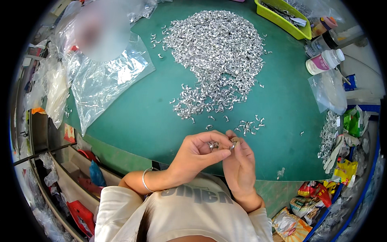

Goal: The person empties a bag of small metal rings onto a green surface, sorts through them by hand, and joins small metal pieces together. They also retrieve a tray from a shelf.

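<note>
My left hand [193,151] is curled closed around a few small curved silvery metal pieces [213,146], which show between its fingers. Thumb and fingertips of my right hand [241,163] meet those of the left, and both pinch one shiny metal piece [232,146] there. Just beyond my hands lies a small loose group of the same curved pieces [246,127]. A large heap of them [213,52] spreads over the green tabletop [137,125] farther off.
Clear plastic bags [109,88] cover the table's left side. A yellow-green tray [284,20] stands far right, near a white bottle [322,62]. More metal parts [328,135] and a glove [334,155] lie at the right edge. An open drawer [76,161] is at lower left.
</note>
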`<move>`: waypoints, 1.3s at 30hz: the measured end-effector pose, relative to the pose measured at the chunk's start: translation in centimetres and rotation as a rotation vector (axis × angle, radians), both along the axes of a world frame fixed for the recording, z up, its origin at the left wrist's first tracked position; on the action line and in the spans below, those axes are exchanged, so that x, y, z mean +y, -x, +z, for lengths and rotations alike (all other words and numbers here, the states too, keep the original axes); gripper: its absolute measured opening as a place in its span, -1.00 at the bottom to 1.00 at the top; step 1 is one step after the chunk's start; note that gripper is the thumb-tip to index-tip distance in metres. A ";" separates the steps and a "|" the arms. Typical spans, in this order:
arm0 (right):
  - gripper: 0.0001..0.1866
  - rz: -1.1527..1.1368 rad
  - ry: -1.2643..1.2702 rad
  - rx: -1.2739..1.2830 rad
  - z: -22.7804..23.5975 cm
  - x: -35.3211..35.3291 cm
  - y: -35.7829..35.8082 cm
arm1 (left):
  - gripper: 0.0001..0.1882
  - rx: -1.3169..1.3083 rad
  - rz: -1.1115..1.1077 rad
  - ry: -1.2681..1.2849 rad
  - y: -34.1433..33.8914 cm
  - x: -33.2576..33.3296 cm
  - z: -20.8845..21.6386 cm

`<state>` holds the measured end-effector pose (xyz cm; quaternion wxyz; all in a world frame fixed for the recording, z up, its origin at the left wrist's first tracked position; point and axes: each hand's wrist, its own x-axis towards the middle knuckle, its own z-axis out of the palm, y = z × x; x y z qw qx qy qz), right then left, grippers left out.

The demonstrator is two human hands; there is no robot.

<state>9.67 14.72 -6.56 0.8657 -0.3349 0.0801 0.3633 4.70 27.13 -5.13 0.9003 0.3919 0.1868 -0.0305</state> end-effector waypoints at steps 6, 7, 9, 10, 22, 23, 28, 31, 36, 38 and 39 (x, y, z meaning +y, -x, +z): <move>-0.85 0.086 -0.078 0.032 0.2 0.1 -0.3 | -0.86 -0.046 0.038 -0.021 0.1 0.2 0.6; -0.85 0.095 -0.088 0.024 0.1 0.0 -0.3 | -0.86 -0.063 0.042 -0.015 0.0 0.1 0.7; -0.85 0.106 -0.103 0.020 0.0 0.0 -0.3 | -0.87 -0.109 0.037 -0.019 0.0 0.1 0.9; -0.85 0.107 -0.110 0.025 0.1 0.0 -0.2 | -0.88 -0.132 0.036 -0.022 0.0 0.1 0.9; -0.85 0.135 -0.125 -0.006 1.3 0.2 0.1 | -0.90 -0.134 0.036 -0.069 0.7 0.3 2.0; -0.85 0.141 -0.132 -0.007 1.5 0.2 0.1 | -0.89 -0.138 0.038 -0.068 0.8 0.3 2.1; -0.85 0.173 -0.146 -0.005 1.6 0.1 0.2 | -0.90 -0.151 0.057 -0.081 0.9 0.1 2.4; -0.84 0.176 -0.142 -0.016 1.6 0.0 0.3 | -0.88 -0.179 0.048 -0.098 1.0 0.1 2.4; -0.83 0.114 -0.104 -0.079 1.9 -0.1 0.5 | -0.79 -0.071 -0.012 0.012 1.4 0.3 2.3; -0.83 0.090 -0.111 -0.107 1.4 -0.4 0.2 | -0.73 -0.058 -0.005 0.164 1.3 0.4 2.4; -0.83 0.056 -0.105 -0.102 1.6 -0.4 0.1 | -0.70 -0.077 0.009 0.285 1.1 0.5 2.7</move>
